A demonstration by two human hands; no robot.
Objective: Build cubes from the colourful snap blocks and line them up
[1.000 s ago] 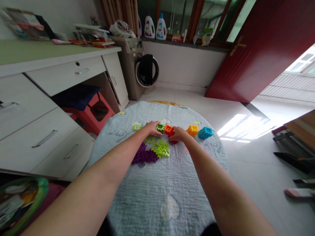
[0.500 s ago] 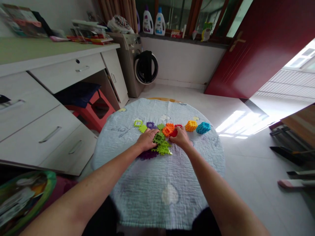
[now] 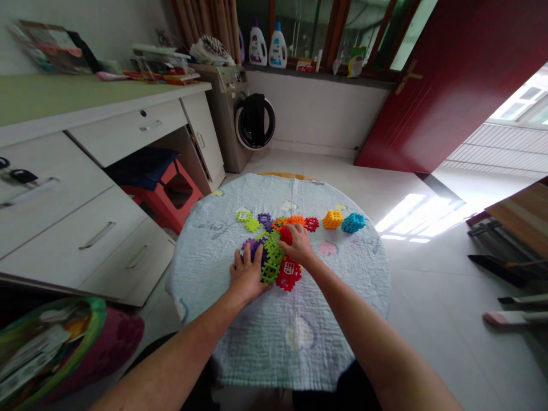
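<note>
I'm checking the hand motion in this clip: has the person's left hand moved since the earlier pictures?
Yes: the left hand has moved back toward the person and slightly leftward, farther from the orange plastic block cube, which sits in the same place on the quilt.

A white desk (image 3: 85,188) with a green top runs along the left side. A washing machine (image 3: 222,114) stands past its far end, near a wood-framed window (image 3: 329,34). Through the open dark red door (image 3: 428,97), daylight (image 3: 419,217) falls across the pale tiled floor (image 3: 428,325).

L hand (image 3: 247,278) palm down, fingers spread; R hand (image 3: 298,245) fingers curled fwd; L forearm (image 3: 184,359), R forearm (image 3: 368,337) bare, ext. fwd.
</note>
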